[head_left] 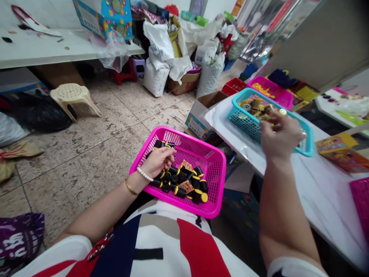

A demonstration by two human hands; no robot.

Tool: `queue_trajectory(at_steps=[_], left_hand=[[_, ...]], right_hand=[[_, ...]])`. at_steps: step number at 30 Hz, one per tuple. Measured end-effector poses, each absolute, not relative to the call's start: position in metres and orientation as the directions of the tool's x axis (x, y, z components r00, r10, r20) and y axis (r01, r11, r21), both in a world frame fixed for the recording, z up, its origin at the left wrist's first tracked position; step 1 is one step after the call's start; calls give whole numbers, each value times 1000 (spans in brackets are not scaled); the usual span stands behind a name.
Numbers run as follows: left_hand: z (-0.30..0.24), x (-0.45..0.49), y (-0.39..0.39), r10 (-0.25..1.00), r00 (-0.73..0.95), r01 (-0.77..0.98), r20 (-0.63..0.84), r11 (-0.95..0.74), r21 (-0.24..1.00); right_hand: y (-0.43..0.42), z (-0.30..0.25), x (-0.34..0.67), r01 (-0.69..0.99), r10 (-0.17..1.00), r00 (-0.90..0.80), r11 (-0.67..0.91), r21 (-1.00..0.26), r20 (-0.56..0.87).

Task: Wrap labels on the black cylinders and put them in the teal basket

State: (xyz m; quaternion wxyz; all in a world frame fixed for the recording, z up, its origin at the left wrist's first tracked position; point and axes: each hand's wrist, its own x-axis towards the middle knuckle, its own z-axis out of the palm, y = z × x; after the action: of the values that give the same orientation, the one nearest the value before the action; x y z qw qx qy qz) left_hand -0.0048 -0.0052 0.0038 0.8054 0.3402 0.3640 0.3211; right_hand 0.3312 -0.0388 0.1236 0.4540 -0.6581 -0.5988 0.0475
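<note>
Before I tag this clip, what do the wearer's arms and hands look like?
Both hands are ungloved. Left hand: white beaded bracelet at the wrist, gold-coloured bangle further up; the short left sleeve is white with red. Right hand: slightly blurred, no wrist jewellery visible; the short right sleeve shows white with a dark patch.

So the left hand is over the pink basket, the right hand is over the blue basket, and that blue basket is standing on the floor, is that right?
Not quite: the blue basket stands on the white table, not the floor, as the head view shows. The left hand is over the pink basket and the right hand over the blue one.
</note>
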Motion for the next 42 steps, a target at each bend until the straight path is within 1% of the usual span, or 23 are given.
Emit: queue_trajectory(at_steps=[1,2,4,5,7,9,12,15,18,20,23,25,28,30,32,35,37,39,41,42], left_hand=[[3,-5,-5,766,526,-261,-370,559,787],[2,-5,-5,765,524,-253,-373,558,790],[0,-5,-6,766,521,-238,-376,553,798],[0,-4,-6,771,516,-228,-373,544,808],[-1,-3,-8,784,503,-200,-362,514,834],[-2,-1,-9,798,493,-166,-346,477,863],[-5,2,-11,802,500,-127,-327,441,888],[-7,3,-12,798,513,-97,-316,420,902],[-8,3,-11,786,523,-24,-330,400,916],[-7,3,-12,777,524,52,-348,379,924],[-5,4,-15,755,548,173,-360,319,932],[-4,5,-18,735,584,206,-345,277,939],[-6,6,-21,714,617,156,-329,299,941],[-11,6,-20,723,604,105,-336,345,933],[-17,7,-19,745,582,76,-326,350,934],[-24,7,-17,772,573,114,-274,256,960],[-25,6,-18,790,568,192,-231,146,971],[-22,6,-20,810,558,298,-182,9,955],[-18,6,-23,817,565,396,-113,-148,906],[-16,6,-25,814,576,437,-77,-227,870]], right_hand=[[-47,108,313,818,814,251,110,-565,523],[-56,91,293,840,843,201,113,-530,499],[-71,56,256,844,936,52,145,-516,349],[-75,41,241,858,969,-6,131,-497,245],[-77,20,223,892,994,-68,100,-441,88],[-72,8,215,920,990,-138,128,-370,0],[-62,1,208,936,969,-240,217,-276,-52],[-58,-4,202,949,975,-218,204,-239,-33],[-62,-6,200,949,982,-186,185,-256,22],[-69,-5,198,929,975,-186,216,-300,125],[-84,1,192,880,915,-219,335,-337,339],[-95,4,186,858,863,-258,411,-307,435],[-107,3,179,832,794,-326,499,-243,514],[-112,0,175,817,765,-361,535,-214,533],[-115,-3,172,805,765,-387,553,-217,515],[-117,-1,171,807,828,-370,512,-296,423],[-116,4,174,822,883,-266,417,-387,386],[-113,11,179,825,914,-104,299,-480,392],[-108,16,185,812,923,29,202,-547,384],[-105,18,188,807,928,66,166,-566,367]])
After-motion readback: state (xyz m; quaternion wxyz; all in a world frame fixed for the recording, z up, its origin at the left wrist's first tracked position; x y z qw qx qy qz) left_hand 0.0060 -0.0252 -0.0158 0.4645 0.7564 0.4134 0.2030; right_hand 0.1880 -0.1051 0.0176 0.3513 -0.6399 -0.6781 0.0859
